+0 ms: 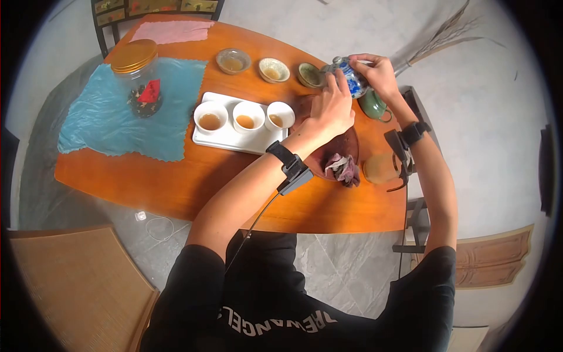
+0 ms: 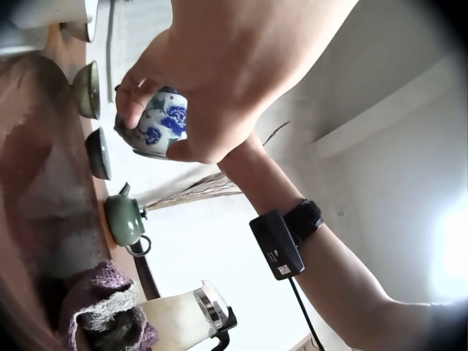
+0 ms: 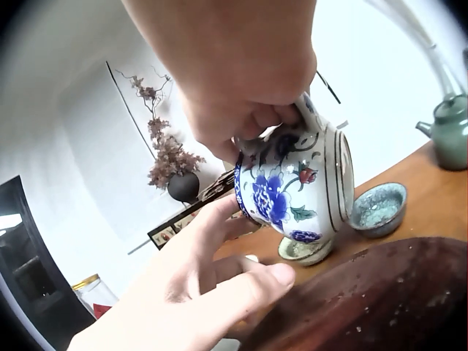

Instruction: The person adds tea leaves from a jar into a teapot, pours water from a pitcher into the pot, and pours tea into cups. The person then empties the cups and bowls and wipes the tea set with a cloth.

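My right hand [image 1: 380, 76] grips a white teapot [image 1: 353, 83] with blue flowers by its handle. The pot is held tipped above the table's far right side, its base turned to the right in the right wrist view [image 3: 344, 175]. My left hand [image 1: 330, 112] reaches up to the pot's other end; one finger meets the blue-patterned edge while the thumb stands out straight, apart from the pot. Below the hands lies a round dark-red tea board [image 1: 350, 144]. Close by sit a green bowl [image 1: 309, 75] and a small green teapot [image 1: 372, 107].
Left of the board, a white tray [image 1: 205, 139] bears three white cups of tea. Two more bowls, one a pale bowl [image 1: 274, 70], line the back. A crumpled purple cloth [image 1: 343, 170] and glass jug [image 1: 380, 169] lie right. A gold-lidded jar [image 1: 136, 56] stands on blue cloth [image 1: 88, 120].
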The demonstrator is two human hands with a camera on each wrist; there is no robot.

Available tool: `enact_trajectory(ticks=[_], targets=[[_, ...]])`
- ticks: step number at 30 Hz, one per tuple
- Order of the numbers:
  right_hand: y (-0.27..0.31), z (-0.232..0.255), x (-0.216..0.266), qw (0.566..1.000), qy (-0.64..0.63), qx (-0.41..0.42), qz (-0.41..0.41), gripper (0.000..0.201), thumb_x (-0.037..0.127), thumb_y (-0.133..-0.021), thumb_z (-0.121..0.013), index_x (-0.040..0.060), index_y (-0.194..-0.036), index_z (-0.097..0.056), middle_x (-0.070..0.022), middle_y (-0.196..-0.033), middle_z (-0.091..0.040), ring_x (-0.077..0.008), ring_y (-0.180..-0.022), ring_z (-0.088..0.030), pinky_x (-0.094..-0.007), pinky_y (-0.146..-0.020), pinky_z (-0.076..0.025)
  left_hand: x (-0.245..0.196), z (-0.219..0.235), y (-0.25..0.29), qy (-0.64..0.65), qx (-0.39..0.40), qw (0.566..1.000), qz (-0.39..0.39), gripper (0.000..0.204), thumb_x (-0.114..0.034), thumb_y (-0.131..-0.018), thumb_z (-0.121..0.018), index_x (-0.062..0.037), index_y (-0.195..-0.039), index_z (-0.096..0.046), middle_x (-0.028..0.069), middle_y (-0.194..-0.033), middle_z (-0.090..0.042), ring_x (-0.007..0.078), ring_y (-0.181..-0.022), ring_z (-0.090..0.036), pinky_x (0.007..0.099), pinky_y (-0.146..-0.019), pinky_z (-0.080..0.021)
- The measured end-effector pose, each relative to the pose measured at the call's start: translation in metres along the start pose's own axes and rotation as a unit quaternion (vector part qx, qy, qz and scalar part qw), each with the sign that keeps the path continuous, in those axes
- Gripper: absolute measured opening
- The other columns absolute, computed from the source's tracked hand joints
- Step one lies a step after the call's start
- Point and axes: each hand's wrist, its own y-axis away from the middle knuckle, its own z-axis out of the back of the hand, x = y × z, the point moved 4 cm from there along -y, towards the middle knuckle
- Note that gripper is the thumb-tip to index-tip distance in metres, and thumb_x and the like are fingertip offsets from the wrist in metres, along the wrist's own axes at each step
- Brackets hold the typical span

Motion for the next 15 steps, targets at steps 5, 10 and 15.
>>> enact_trajectory(ticks=[5,10,15], targets=[[-0.011,-0.004,0.017,0.987,0.154,0.032,0.025,0.03,0.027,-0.088,-0.075,0.0053,-0.107,-0.081,-0.012,-0.078,-0.076,-0.013,-0.07,-0.07,-0.0319,-0.072,-0.057,0.006,0.0,-0.003,0.018,0.02,0.999,0.02,0.096,-0.017,-0.086,-0.074,0.0178,-0.151,-0.013,0.0425,-0.144,-0.037,0.0533,-0.112,-0.064,0.0549,-0.093,-0.057],[-0.01,-0.011,0.03,0.973,0.211,0.031,0.089,0.03,0.028,-0.087,-0.075,0.0071,-0.108,-0.081,-0.0162,-0.079,-0.076,-0.0191,-0.069,-0.073,-0.0344,-0.071,-0.057,0.016,-0.004,-0.006,0.019,0.015,0.999,0.022,0.095,-0.016,-0.086,-0.072,0.0167,-0.152,-0.012,0.0425,-0.148,-0.034,0.0525,-0.115,-0.063,0.0542,-0.096,-0.056],[0.011,-0.005,-0.022,0.995,0.011,-0.101,0.003,0.031,0.023,-0.09,-0.076,0.0005,-0.111,-0.079,-0.0116,-0.082,-0.078,-0.0106,-0.072,-0.069,-0.0298,-0.069,-0.056,0.01,0.001,-0.005,0.033,-0.013,0.999,0.005,0.09,-0.012,-0.083,-0.074,0.0121,-0.151,-0.021,0.0374,-0.146,-0.039,0.0523,-0.114,-0.062,0.0546,-0.094,-0.056]])
